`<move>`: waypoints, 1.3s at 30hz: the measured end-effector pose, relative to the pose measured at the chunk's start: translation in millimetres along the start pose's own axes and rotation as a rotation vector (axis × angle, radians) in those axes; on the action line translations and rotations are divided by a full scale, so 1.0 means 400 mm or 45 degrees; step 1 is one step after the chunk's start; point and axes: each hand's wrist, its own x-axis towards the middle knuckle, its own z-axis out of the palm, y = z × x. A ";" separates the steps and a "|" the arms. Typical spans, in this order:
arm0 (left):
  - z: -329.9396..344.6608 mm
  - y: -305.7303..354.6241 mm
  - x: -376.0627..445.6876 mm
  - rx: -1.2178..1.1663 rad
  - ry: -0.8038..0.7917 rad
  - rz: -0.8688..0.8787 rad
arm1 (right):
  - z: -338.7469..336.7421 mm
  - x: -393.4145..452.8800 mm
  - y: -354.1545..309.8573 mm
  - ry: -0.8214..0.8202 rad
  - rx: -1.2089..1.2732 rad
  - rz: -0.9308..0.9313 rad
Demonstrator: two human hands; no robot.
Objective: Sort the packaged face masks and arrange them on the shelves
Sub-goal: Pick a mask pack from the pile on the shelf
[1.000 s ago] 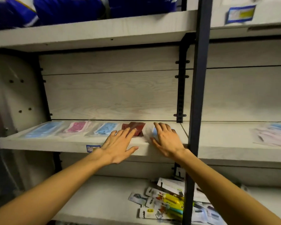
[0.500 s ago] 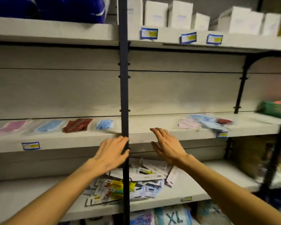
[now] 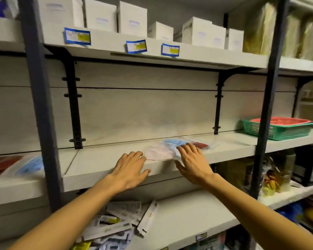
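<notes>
A loose pile of packaged face masks (image 3: 163, 150) in clear wrappers, pink, blue and dark red, lies on the middle shelf (image 3: 101, 161). My right hand (image 3: 192, 163) lies flat on the pile's right part with straight fingers. My left hand (image 3: 129, 168) rests open on the shelf's front edge, its fingertips just left of the pile. At the far left of the same level lie a blue mask pack (image 3: 30, 166) and a dark red mask pack (image 3: 2, 164), laid side by side.
A dark upright post (image 3: 42, 112) stands left of my hands and another post (image 3: 268, 105) at the right. Green and red baskets (image 3: 276, 128) sit at the shelf's right end. White boxes (image 3: 132, 20) line the top shelf. Loose small packets (image 3: 114, 226) litter the lower shelf.
The view has swung right, away from the arranged row of masks. Both hands moved from there across the post to the loose pile, and the right hand now rests on it.
</notes>
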 end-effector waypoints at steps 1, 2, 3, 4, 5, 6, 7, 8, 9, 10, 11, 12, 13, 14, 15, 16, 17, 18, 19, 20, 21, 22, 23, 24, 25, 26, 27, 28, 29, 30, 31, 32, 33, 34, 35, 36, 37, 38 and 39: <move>0.011 0.021 0.048 -0.019 -0.007 -0.008 | 0.015 0.023 0.045 -0.010 0.023 0.025; 0.024 0.041 0.097 -0.043 -0.007 -0.020 | 0.031 0.050 0.092 -0.018 0.060 0.059; 0.036 0.059 0.150 -0.055 -0.007 -0.031 | 0.047 0.081 0.138 -0.023 0.085 0.096; 0.047 0.075 0.200 -0.069 -0.017 -0.045 | 0.063 0.112 0.181 -0.034 0.126 0.140; 0.057 0.088 0.251 -0.090 -0.019 -0.062 | 0.078 0.144 0.221 -0.045 0.184 0.178; 0.067 0.101 0.297 -0.109 -0.014 -0.086 | 0.095 0.172 0.258 -0.058 0.229 0.205; 0.076 0.115 0.338 -0.134 -0.006 -0.117 | 0.112 0.199 0.292 -0.075 0.256 0.227; 0.085 0.128 0.375 -0.177 -0.004 -0.156 | 0.128 0.226 0.324 -0.103 0.265 0.242; 0.093 0.139 0.409 -0.225 -0.010 -0.199 | 0.143 0.253 0.355 -0.134 0.270 0.254; 0.101 0.147 0.442 -0.254 -0.016 -0.243 | 0.157 0.280 0.381 -0.157 0.279 0.270; 0.110 0.152 0.471 -0.258 -0.020 -0.286 | 0.170 0.306 0.403 -0.172 0.295 0.291; 0.117 0.154 0.499 -0.253 -0.024 -0.331 | 0.184 0.330 0.420 -0.184 0.321 0.314; 0.123 0.152 0.524 -0.251 -0.036 -0.382 | 0.197 0.353 0.433 -0.194 0.355 0.339; 0.127 0.150 0.547 -0.255 -0.057 -0.438 | 0.211 0.372 0.444 -0.195 0.385 0.368; 0.131 0.150 0.568 -0.261 -0.082 -0.495 | 0.225 0.387 0.454 -0.182 0.404 0.398; 0.135 0.151 0.587 -0.259 -0.109 -0.547 | 0.239 0.399 0.464 -0.168 0.413 0.424; 0.138 0.152 0.603 -0.245 -0.142 -0.588 | 0.252 0.408 0.472 -0.170 0.418 0.442; 0.142 0.153 0.618 -0.224 -0.179 -0.617 | 0.265 0.415 0.478 -0.197 0.425 0.445; 0.146 0.155 0.629 -0.205 -0.215 -0.641 | 0.276 0.418 0.482 -0.245 0.439 0.438; 0.151 0.156 0.637 -0.195 -0.252 -0.659 | 0.285 0.419 0.482 -0.293 0.459 0.427; 0.157 0.156 0.642 -0.191 -0.288 -0.672 | 0.294 0.418 0.481 -0.322 0.476 0.416; 0.165 0.156 0.645 -0.193 -0.317 -0.683 | 0.301 0.418 0.480 -0.324 0.484 0.402; 0.173 0.153 0.646 -0.202 -0.336 -0.692 | 0.306 0.420 0.479 -0.305 0.487 0.389; 0.179 0.147 0.646 -0.227 -0.344 -0.701 | 0.309 0.423 0.478 -0.277 0.491 0.379; 0.186 0.138 0.644 -0.280 -0.343 -0.720 | 0.309 0.428 0.477 -0.251 0.499 0.375; 0.190 0.126 0.640 -0.362 -0.341 -0.746 | 0.309 0.434 0.476 -0.230 0.510 0.375; 0.194 0.110 0.636 -0.463 -0.341 -0.773 | 0.309 0.440 0.474 -0.214 0.522 0.379; 0.197 0.093 0.633 -0.585 -0.338 -0.807 | 0.310 0.447 0.470 -0.208 0.536 0.382; 0.201 0.076 0.630 -0.726 -0.323 -0.841 | 0.310 0.455 0.464 -0.211 0.550 0.383; 0.210 0.061 0.628 -0.882 -0.299 -0.875 | 0.311 0.461 0.455 -0.221 0.567 0.382; 0.220 0.048 0.624 -1.044 -0.269 -0.914 | 0.314 0.466 0.445 -0.232 0.582 0.378; 0.230 0.041 0.618 -1.188 -0.229 -0.949 | 0.318 0.469 0.435 -0.235 0.588 0.369; 0.242 0.035 0.614 -1.288 -0.169 -0.980 | 0.324 0.471 0.424 -0.224 0.582 0.356; 0.255 0.030 0.611 -1.348 -0.082 -1.007 | 0.331 0.472 0.414 -0.196 0.564 0.341; 0.267 0.025 0.609 -1.394 0.021 -1.032 | 0.338 0.473 0.404 -0.158 0.543 0.327; 0.276 0.022 0.609 -1.433 0.114 -1.053 | 0.347 0.472 0.396 -0.121 0.531 0.315; 0.280 0.019 0.611 -1.472 0.184 -1.067 | 0.354 0.472 0.391 -0.089 0.536 0.307; 0.279 0.016 0.614 -1.518 0.222 -1.076 | 0.361 0.473 0.389 -0.068 0.558 0.305; 0.276 0.014 0.616 -1.556 0.234 -1.085 | 0.365 0.474 0.390 -0.065 0.591 0.306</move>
